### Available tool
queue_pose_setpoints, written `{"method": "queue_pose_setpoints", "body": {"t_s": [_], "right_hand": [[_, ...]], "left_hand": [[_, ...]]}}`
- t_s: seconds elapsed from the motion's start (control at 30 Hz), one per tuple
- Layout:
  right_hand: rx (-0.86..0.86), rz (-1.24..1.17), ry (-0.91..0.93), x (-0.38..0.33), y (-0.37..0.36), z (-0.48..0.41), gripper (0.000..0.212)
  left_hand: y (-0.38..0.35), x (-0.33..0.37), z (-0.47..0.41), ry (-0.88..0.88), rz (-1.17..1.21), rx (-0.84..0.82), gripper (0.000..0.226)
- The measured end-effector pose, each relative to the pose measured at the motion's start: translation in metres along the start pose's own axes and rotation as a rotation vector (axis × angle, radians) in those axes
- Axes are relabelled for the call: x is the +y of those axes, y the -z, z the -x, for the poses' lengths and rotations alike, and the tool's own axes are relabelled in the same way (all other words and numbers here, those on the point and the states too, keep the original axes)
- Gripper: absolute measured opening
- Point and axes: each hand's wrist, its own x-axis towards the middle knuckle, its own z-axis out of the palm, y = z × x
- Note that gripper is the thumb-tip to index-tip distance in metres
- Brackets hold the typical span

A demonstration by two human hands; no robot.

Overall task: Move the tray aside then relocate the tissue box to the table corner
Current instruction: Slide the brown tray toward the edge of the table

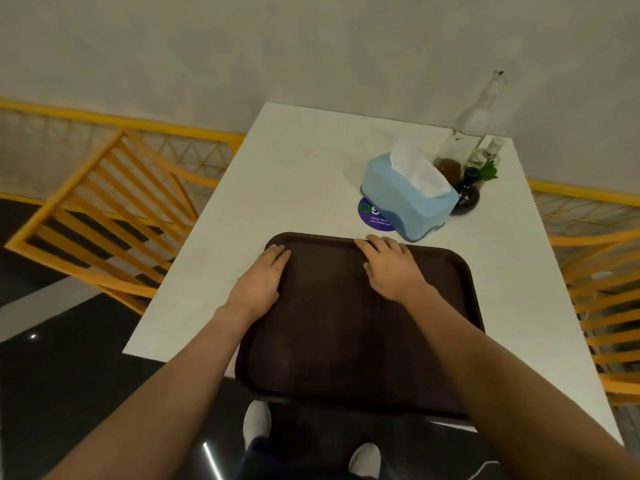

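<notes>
Chair on the left (100, 216): I saw its yellow slatted back tilted beside the tabletop's left edge
Tabletop (294, 174): it was white, and its far side met the wall
Left hand (259, 278): I had it lying flat, fingers together and stretched out, over the tray's far-left corner and left rim; it was not clamped on anything
Tray (346, 341): it was dark brown and bare inside; it sat on the tabletop's near part, and its near edge hung out past the tabletop's near edge
Right hand (391, 265): I had it palm down inside the tray, fingertips at the far rim, fingers loosely spread, gripping nothing
Round sticker (370, 216): it was purple, partly under the tissue box
Tissue box (408, 199): it was light blue with a white tissue sticking up, just beyond the tray's far rim and apart from it
Bottles (474, 126): a tall clear one and smaller dark ones stood just behind the box, near the far-right corner
Chair on the right (602, 289): it was yellow too
</notes>
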Motion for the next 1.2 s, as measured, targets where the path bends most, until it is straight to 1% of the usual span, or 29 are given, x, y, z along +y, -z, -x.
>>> {"method": "queue_pose_setpoints", "body": {"t_s": [0.2, 0.3, 0.43, 0.53, 0.63, 0.73, 0.8, 0.87, 0.97, 1.07, 1.13, 1.2], "right_hand": [[-0.039, 0.085, -0.040, -0.005, 0.005, -0.031, 0.055], [-0.059, 0.118, -0.101, -0.012, 0.004, -0.042, 0.053], [-0.051, 0.128, -0.180, -0.018, 0.002, -0.052, 0.053], [-0.031, 0.116, -0.243, -0.022, 0.000, -0.057, 0.053], [-0.011, 0.091, -0.302, -0.032, -0.002, -0.061, 0.053], [0.024, 0.041, -0.360, -0.044, -0.005, -0.063, 0.048], [0.040, 0.002, -0.405, -0.054, -0.006, -0.065, 0.045], [0.052, -0.030, -0.444, -0.062, -0.007, -0.065, 0.042], [0.070, -0.062, -0.490, -0.070, -0.009, -0.060, 0.040], [0.082, -0.096, -0.529, -0.071, -0.009, -0.051, 0.038], [0.062, -0.137, -0.542, -0.071, -0.009, -0.045, 0.039], [0.014, -0.190, -0.554, -0.070, -0.008, -0.038, 0.044]], "left_hand": [[0.023, -0.025, -0.042, -0.060, -0.219, -0.117, 0.074], [0.031, -0.026, -0.053, -0.063, -0.270, -0.127, 0.069], [0.037, -0.028, -0.041, -0.023, -0.127, -0.022, 0.061], [0.040, -0.035, -0.011, 0.022, 0.003, 0.093, 0.056], [0.035, -0.043, 0.027, 0.082, 0.071, 0.140, 0.056], [0.025, -0.050, 0.055, 0.135, 0.097, 0.124, 0.067], [0.017, -0.056, 0.062, 0.165, 0.137, 0.060, 0.077], [0.011, -0.065, 0.059, 0.160, 0.131, 0.019, 0.080], [0.011, -0.082, 0.045, 0.121, 0.148, 0.021, 0.072], [0.015, -0.100, 0.033, 0.033, 0.142, 0.021, 0.061], [0.020, -0.112, 0.025, -0.019, 0.155, 0.021, 0.059], [0.026, -0.121, 0.018, -0.021, 0.186, 0.046, 0.061]]}}
